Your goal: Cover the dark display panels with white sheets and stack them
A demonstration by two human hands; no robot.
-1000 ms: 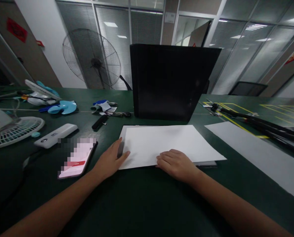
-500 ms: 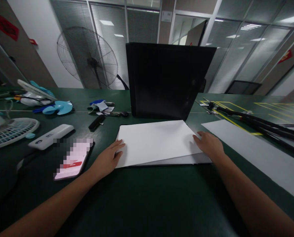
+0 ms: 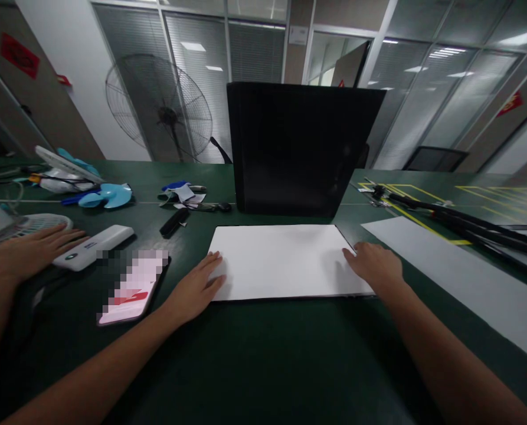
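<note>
in the head view, a white sheet (image 3: 276, 265) lies mid-table, nearly flush with a thin dark rim (image 3: 290, 299), a tall black panel (image 3: 301, 153) at its twelve o'clock. the left hand (image 3: 196, 287) rests at the sheet's nine o'clock, thumb and fingers apart and pinching nothing, while the right hand (image 3: 373, 265) curls at three o'clock, its hold on the edge impossible to tell. light, even pressure from both sides would likely square the corners without creasing the paper.
</note>
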